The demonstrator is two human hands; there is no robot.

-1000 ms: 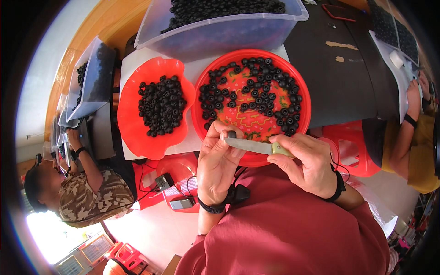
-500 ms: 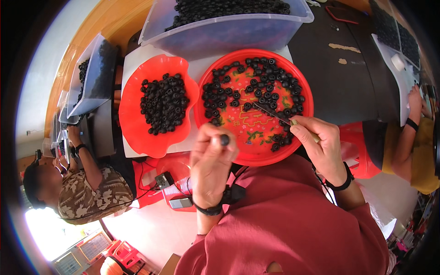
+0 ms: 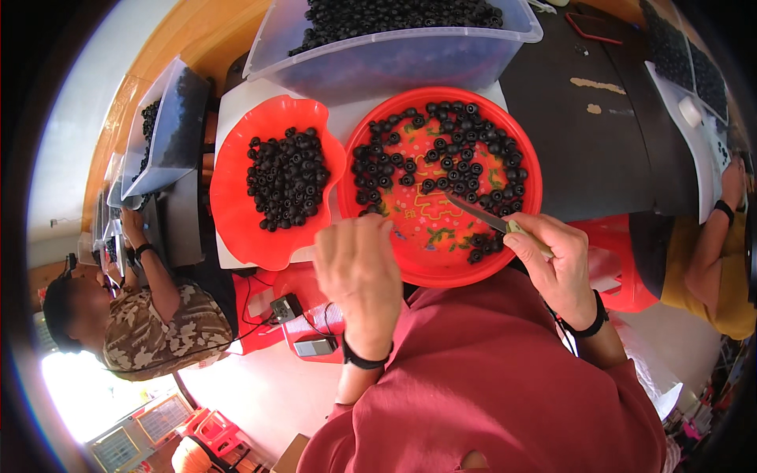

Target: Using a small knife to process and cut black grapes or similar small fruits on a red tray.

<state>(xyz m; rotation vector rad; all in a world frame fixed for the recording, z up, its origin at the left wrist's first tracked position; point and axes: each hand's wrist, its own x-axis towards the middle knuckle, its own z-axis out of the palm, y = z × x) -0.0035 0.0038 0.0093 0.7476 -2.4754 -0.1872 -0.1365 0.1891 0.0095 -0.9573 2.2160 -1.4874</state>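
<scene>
My right hand grips a small knife with a pale green handle. Its blade points up and left over a round red tray with a printed floral pattern. Small round black pieces, several showing a ring-like hollow end, lie scattered over that tray. By the tray's left rim is my left hand, back upward and fingers curled under. Whatever it holds, if anything, is hidden. Further left, a red wavy-edged dish carries a heap of the same black pieces.
Behind the tray stands a clear plastic bin full of black pieces. Similar bins line the left side, near a person in a patterned shirt. Another person's arm is at the right. A red-edged phone lies on the dark table.
My left hand has turned over, hiding the black piece that showed at its fingertips. The right hand has shifted slightly, with the knife blade a little lower over the tray.
</scene>
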